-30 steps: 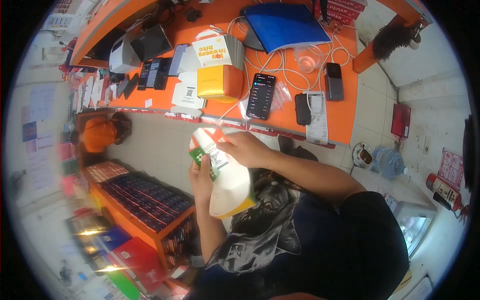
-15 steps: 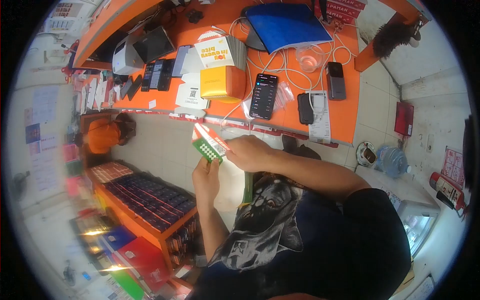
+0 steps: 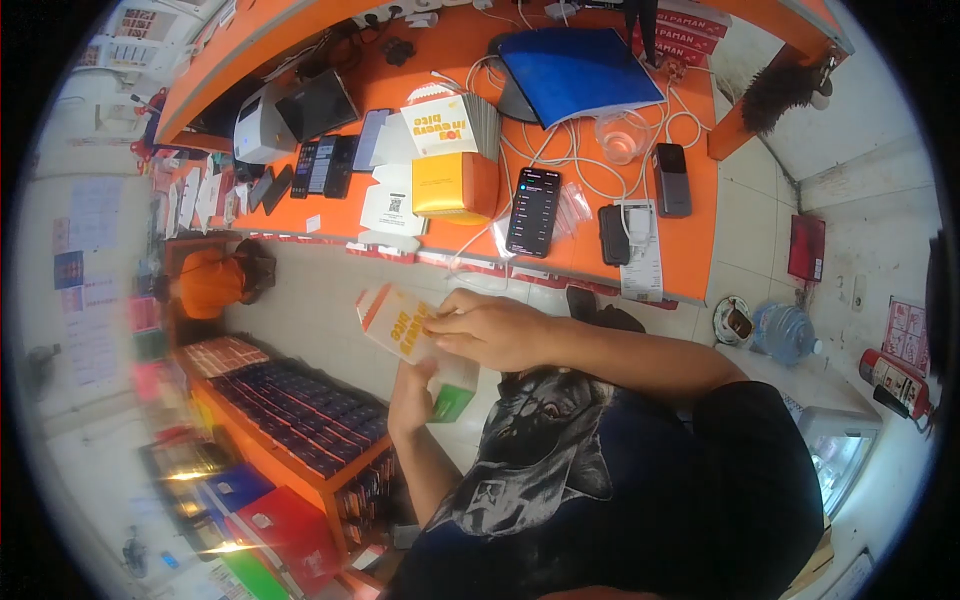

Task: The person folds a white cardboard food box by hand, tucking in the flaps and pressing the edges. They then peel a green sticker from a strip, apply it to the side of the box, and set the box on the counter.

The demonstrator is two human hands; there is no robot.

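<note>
Between my hands is a printed paper food carton (image 3: 392,322), white with yellow lettering and a red-striped edge. My right hand (image 3: 490,330) grips its right side, fingers bent over the printed face. Below it, my left hand (image 3: 410,395) is closed on the lower edge, its fingertips partly hidden behind the carton. A green panel (image 3: 455,402) shows just right of my left hand. On the orange desk (image 3: 590,235) ahead stand a stack of similar white cartons (image 3: 440,127) and a yellow carton (image 3: 450,187).
Several phones lie on the desk, one lit phone (image 3: 533,212) near its front edge. Loose white cables run around a plastic cup (image 3: 622,135) and a blue folder (image 3: 580,75). At left stands an orange shelf (image 3: 330,470) of dark packets. A person in orange (image 3: 210,280) is beyond it.
The carton has turned from its green-and-red side to its white lettered face. My right hand now lies over that face, and my left hand has moved slightly lower.
</note>
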